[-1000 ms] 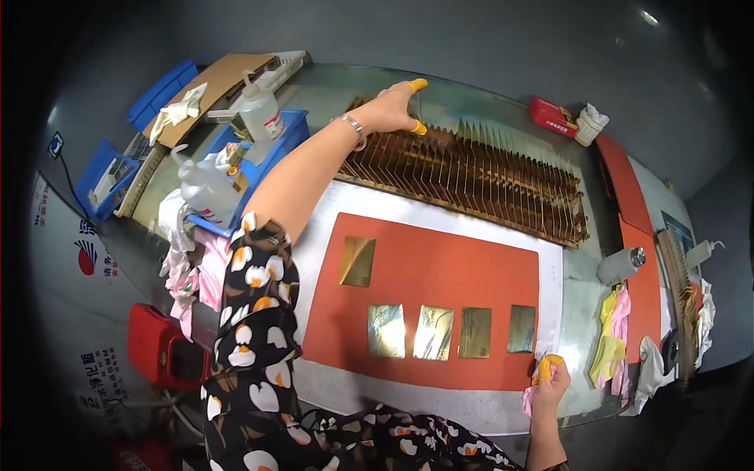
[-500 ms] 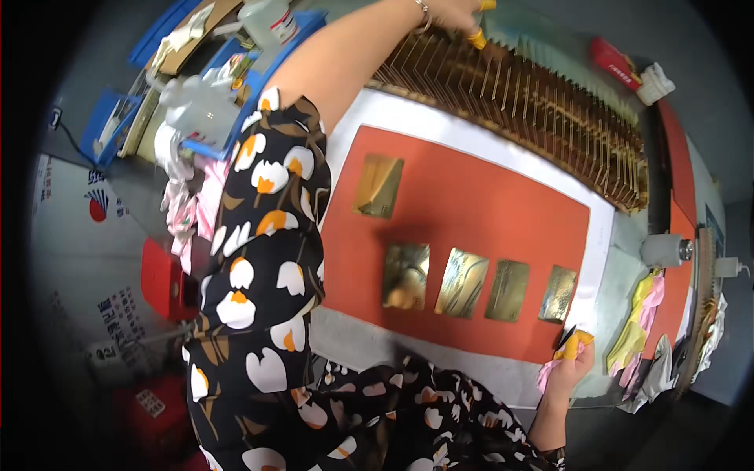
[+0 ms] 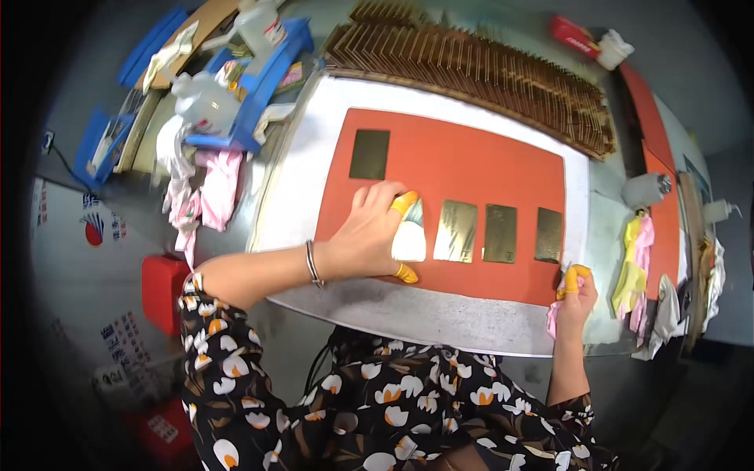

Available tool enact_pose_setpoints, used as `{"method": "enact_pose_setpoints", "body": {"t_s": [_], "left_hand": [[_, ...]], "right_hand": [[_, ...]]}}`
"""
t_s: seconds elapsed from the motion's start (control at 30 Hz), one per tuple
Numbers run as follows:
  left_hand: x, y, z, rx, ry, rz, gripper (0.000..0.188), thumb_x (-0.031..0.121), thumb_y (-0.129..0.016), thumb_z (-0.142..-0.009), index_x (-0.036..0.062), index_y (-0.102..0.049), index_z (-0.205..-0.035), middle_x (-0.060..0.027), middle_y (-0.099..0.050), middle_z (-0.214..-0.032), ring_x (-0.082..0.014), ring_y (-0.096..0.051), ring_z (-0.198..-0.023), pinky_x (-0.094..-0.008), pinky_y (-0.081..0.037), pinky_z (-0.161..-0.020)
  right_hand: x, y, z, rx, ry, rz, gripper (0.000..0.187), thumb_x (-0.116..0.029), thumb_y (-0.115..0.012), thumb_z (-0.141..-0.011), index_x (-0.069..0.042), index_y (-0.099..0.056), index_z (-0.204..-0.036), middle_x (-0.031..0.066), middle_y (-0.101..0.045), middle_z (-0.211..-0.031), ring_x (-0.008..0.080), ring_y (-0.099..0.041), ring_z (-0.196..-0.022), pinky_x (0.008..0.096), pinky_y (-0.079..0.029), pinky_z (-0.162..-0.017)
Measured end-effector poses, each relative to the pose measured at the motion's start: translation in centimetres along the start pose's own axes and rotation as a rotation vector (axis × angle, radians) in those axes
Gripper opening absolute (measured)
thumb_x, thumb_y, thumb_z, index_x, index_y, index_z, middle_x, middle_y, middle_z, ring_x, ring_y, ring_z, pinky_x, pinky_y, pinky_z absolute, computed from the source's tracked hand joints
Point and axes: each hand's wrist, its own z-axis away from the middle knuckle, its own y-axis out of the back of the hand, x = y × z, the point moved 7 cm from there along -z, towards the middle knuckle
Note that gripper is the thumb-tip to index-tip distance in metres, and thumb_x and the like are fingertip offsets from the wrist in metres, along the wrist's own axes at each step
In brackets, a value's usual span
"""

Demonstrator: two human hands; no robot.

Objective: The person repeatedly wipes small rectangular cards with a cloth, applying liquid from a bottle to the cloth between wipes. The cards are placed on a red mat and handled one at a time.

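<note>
My left hand reaches in from the left over a small shiny gold-toned metal plate. Yellow finger covers cap its thumb and a finger, which are spread beyond the plate's near and far edges. Whether they touch it I cannot make out. To the right lie a bright plate, a darker plate and a narrower-looking plate. Another dark plate rests farther back. All are on an orange-red mat. At the mat's near right corner, my right hand, also with yellow finger covers, is closed around a pink cloth.
A long brown slotted rack borders the table's far side. Blue bins and a translucent bottle stand at left, above hanging pink cloths. A bottle and a yellow cloth are at right; a red stool is lower left.
My left hand has come back from the rack to the leftmost plate of the near row. The right hand stays by the near right corner with the pink cloth. The view has shifted.
</note>
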Motion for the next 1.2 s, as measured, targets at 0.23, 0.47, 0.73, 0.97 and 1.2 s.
{"method": "enact_pose_setpoints", "body": {"t_s": [0.23, 0.47, 0.73, 0.97, 1.2], "left_hand": [[2.3, 0.4, 0.0, -0.110, -0.014, -0.075, 0.080, 0.033, -0.078, -0.053, -0.0039, -0.044, -0.116, -0.0175, -0.044, -0.111, -0.0307, -0.041, -0.106, -0.0395, -0.033, -0.089], [1.8, 8.2, -7.3, 0.060, -0.070, -0.063, 0.077, 0.038, -0.075, -0.059, 0.0033, -0.048, -0.122, -0.0145, -0.055, -0.101, -0.0287, -0.055, -0.091, -0.0368, -0.045, -0.080], [-10.2, 16.0, -25.7, 0.264, -0.028, 0.038, 0.071, 0.016, -0.069, -0.067, 0.0014, -0.039, -0.130, -0.0138, -0.034, -0.134, -0.0279, -0.034, -0.125, -0.0339, -0.030, -0.104], [-14.8, 11.1, -31.6, -0.027, 0.054, -0.186, 0.077, 0.020, -0.066, -0.066, 0.0077, -0.035, -0.136, -0.0194, -0.027, -0.142, -0.0303, -0.021, -0.134, -0.0375, -0.020, -0.109], [-14.9, 11.5, -31.6, -0.108, 0.134, -0.242, 0.074, 0.022, -0.064, -0.067, 0.0091, -0.038, -0.135, -0.0235, -0.022, -0.144, -0.0317, -0.017, -0.136, -0.0409, -0.018, -0.109]], "right_hand": [[-0.2, 0.0, -0.1, -0.002, 0.006, -0.063, 0.008, -0.009, -0.055, -0.088, -0.002, -0.054, -0.085, -0.0020, -0.048, -0.064, 0.0042, -0.041, -0.055, 0.0190, -0.031, -0.049], [0.0, 0.4, 0.1, 0.023, -0.003, -0.034, 0.008, -0.009, -0.056, -0.087, -0.001, -0.054, -0.084, -0.0005, -0.050, -0.062, 0.0046, -0.042, -0.052, 0.0193, -0.032, -0.047], [0.3, 0.1, -0.1, -0.035, -0.049, -0.091, 0.010, -0.010, -0.058, -0.086, -0.002, -0.054, -0.085, 0.0002, -0.051, -0.062, 0.0053, -0.044, -0.052, 0.0191, -0.034, -0.047], [0.3, 0.9, 0.0, -0.004, -0.048, -0.075, 0.013, -0.014, -0.058, -0.088, -0.002, -0.054, -0.087, -0.0015, -0.049, -0.061, 0.0044, -0.044, -0.050, 0.0182, -0.035, -0.046], [0.2, 0.7, 0.0, 0.012, -0.081, -0.113, 0.013, -0.013, -0.060, -0.086, -0.001, -0.055, -0.084, -0.0003, -0.052, -0.062, 0.0051, -0.045, -0.052, 0.0191, -0.034, -0.048]]}}
